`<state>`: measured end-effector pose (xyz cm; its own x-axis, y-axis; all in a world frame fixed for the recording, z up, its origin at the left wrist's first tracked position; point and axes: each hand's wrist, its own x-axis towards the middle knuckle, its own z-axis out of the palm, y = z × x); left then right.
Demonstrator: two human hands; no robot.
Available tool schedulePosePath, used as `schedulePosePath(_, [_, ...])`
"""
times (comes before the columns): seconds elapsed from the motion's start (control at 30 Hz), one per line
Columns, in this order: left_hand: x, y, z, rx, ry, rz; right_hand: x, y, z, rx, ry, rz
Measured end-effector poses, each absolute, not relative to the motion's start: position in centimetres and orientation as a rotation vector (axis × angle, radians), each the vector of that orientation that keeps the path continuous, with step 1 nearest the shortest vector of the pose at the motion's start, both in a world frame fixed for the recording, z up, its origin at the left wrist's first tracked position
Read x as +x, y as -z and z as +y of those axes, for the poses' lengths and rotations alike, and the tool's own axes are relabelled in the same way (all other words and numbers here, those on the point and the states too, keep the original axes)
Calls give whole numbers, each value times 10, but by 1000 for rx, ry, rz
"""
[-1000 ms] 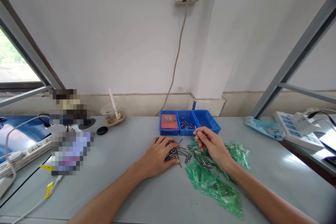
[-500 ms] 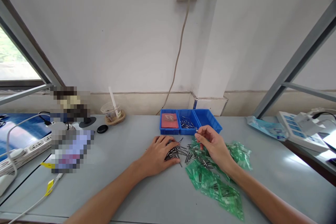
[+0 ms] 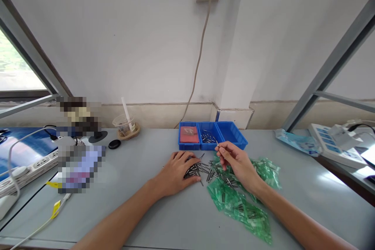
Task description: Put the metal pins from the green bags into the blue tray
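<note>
from where i stand, with the wall as 12 o'clock and the loose metal pins as the dial's centre, the person's left hand rests palm down at 9 o'clock, its thumb and fingers spread, with pins lying in the gap. the right hand hangs at 2 o'clock, thumb and forefinger pinching 1 slim metal pin, its tip toward 11, just in front of the middle tray.

3 blue trays stand side by side near 12 o'clock: the left tray holds a red packet, the middle has a scatter of pins, and the right tray sits toward 1. at 4 o'clock a green plastic bag sprawls on the grey table, dark pieces showing through; more green plastic lies at 3, partly behind the right wrist. farther off, at 10, there's a clear cup with a white straw.
</note>
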<state>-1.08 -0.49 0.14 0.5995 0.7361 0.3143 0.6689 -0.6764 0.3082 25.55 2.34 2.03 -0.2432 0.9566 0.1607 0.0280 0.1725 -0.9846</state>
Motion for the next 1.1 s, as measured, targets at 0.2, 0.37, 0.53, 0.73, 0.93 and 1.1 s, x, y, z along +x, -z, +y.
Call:
schedulePosePath(0.2, [-11,0,-1,2697,-644,1161,256,-28,30,-1001,-1272,-1398])
schedulePosePath(0.37, [-9,-2,2,2802,-583,1148,255,-36,39,-1013,-1297,-1408])
schedulePosePath(0.53, [-8,-4,8,2850,-531,1114,256,-35,43,-1019,-1251,-1472])
schedulePosePath(0.73, [-12,-7,7,2764,-557,1112,259,-27,43,-983,-1241,-1532])
schedulePosePath(0.93, [-19,-9,1,2696,-591,1080,262,-26,40,-974,-1298,-1437])
schedulePosePath(1.1, [-20,-9,0,2671,-592,1084,263,-26,37,-1005,-1255,-1467])
